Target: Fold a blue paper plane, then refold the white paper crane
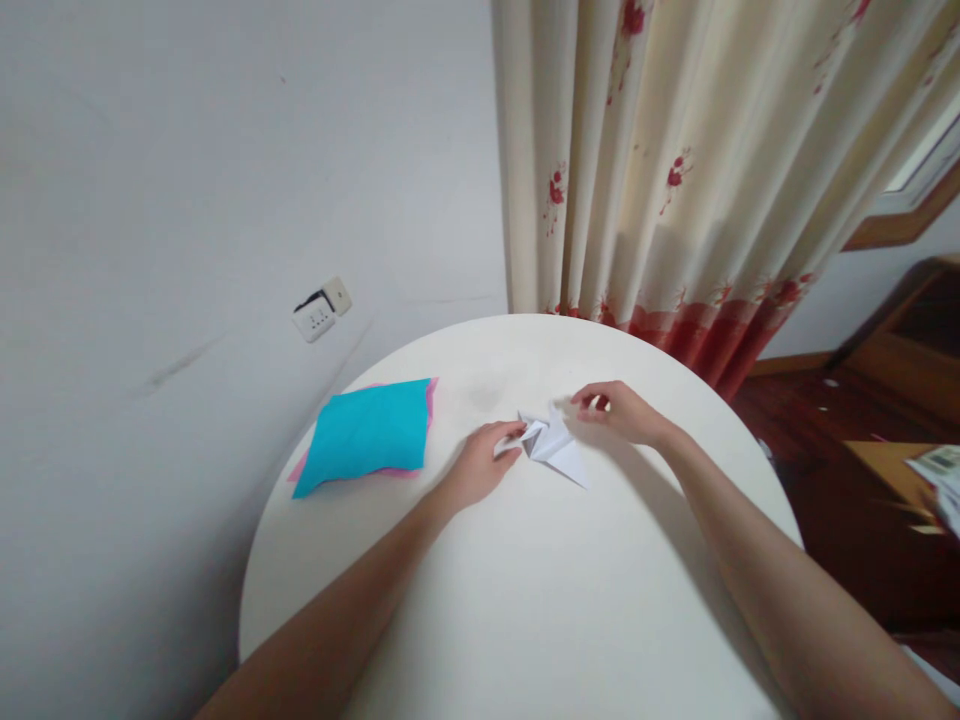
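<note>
A white folded paper (559, 450), an origami piece with pointed flaps, lies near the middle of the round white table (525, 600). At its left end, my left hand (484, 460) has its thumb and fingers closed around a narrow part of the paper. My right hand (619, 410) hovers just right of the paper's upper point. Its fingers are curved, with a small gap between thumb and fingertips, and no object shows in them.
Blue sheets (371, 430) over pink ones lie at the table's left. A pale wall (225, 180) with a socket (315, 318) rises behind. Floral curtains (637, 200) hang beyond the far edge. At right, papers (941, 470) rest on a wooden surface (885, 470).
</note>
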A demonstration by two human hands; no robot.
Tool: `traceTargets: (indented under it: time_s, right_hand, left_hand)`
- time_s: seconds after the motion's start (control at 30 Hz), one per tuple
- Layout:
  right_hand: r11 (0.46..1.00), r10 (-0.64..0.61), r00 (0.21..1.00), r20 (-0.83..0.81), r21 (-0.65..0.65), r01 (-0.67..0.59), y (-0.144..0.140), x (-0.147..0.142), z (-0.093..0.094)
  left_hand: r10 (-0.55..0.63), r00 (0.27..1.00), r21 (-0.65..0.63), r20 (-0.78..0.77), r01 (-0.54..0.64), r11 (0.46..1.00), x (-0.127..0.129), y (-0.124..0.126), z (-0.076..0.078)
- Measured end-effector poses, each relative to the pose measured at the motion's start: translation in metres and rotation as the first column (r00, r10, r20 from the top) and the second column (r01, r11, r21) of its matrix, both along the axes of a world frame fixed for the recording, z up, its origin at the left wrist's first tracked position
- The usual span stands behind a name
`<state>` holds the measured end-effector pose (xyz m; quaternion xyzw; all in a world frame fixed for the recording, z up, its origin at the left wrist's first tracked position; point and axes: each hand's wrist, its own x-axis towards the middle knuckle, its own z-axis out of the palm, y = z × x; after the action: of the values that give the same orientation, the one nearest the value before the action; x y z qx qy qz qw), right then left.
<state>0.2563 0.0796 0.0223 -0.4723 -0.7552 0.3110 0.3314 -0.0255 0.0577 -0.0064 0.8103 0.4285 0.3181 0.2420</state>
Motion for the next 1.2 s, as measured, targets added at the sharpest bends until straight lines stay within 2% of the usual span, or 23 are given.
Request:
traceTargets:
  time_s: [0.07,0.17,0.33,0.47,0.53,0.67,0.73,0.9,0.97,1.03,1.13,1.2]
  right_hand:
    - [0.995,0.01,1.0,-0.027,0.101,-0.007,0.002,-0.009,-0.004]
    - [0.993,0.045,0.999,0.017,0.107,-0.047,0.0,-0.028,-0.012]
    - [0.988,-0.058,0.998,0.001,0.141,0.057,-0.006,-0.048,-0.02]
    - [0.984,-0.113,0.993,0.044,0.141,0.106,-0.009,-0.055,-0.024]
    - [0.987,-0.119,0.992,0.05,0.117,0.113,-0.011,-0.057,-0.024]
    - [0.992,-0.095,0.995,0.038,0.092,0.092,-0.013,-0.058,-0.024]
    - [0.992,-0.097,0.995,0.036,0.087,0.094,-0.013,-0.058,-0.024]
    - [0.979,-0.176,0.984,0.026,0.108,0.172,-0.013,-0.062,-0.027]
    - [0.963,-0.253,0.967,0.016,0.098,0.251,-0.014,-0.065,-0.028]
    - [0.963,-0.264,0.965,0.008,0.068,0.263,-0.014,-0.064,-0.026]
    - [0.975,-0.218,0.976,0.017,0.051,0.217,-0.01,-0.054,-0.023]
    - [0.949,-0.302,0.953,0.029,0.101,0.298,-0.003,-0.042,-0.022]
  left_hand:
    - [0.008,1.0,0.024,0.006,-0.008,1.0,0.0,0.0,-0.002]
    - [0.032,0.999,0.027,0.014,-0.033,0.999,0.0,0.001,-0.006]
    - [0.151,0.987,-0.002,0.059,-0.151,0.988,-0.007,0.009,-0.008]
    - [0.182,0.978,-0.06,0.097,-0.177,0.982,-0.013,0.014,-0.006]
    - [0.19,0.98,-0.04,0.063,-0.187,0.981,-0.013,0.013,-0.005]
    - [0.23,0.966,0.059,-0.117,-0.225,0.973,-0.01,0.007,-0.006]
    - [0.24,0.96,0.062,-0.143,-0.234,0.97,-0.009,0.006,-0.006]
    - [0.249,0.965,0.016,-0.076,-0.249,0.968,-0.009,0.007,-0.007]
    - [0.253,0.966,0.02,-0.06,-0.252,0.967,-0.008,0.007,-0.008]
    - [0.267,0.963,0.03,-0.036,-0.266,0.964,-0.008,0.007,-0.009]
    - [0.282,0.959,0.044,0.013,-0.282,0.958,-0.008,0.008,-0.01]
    - [0.288,0.956,0.038,0.056,-0.291,0.956,-0.01,0.009,-0.008]
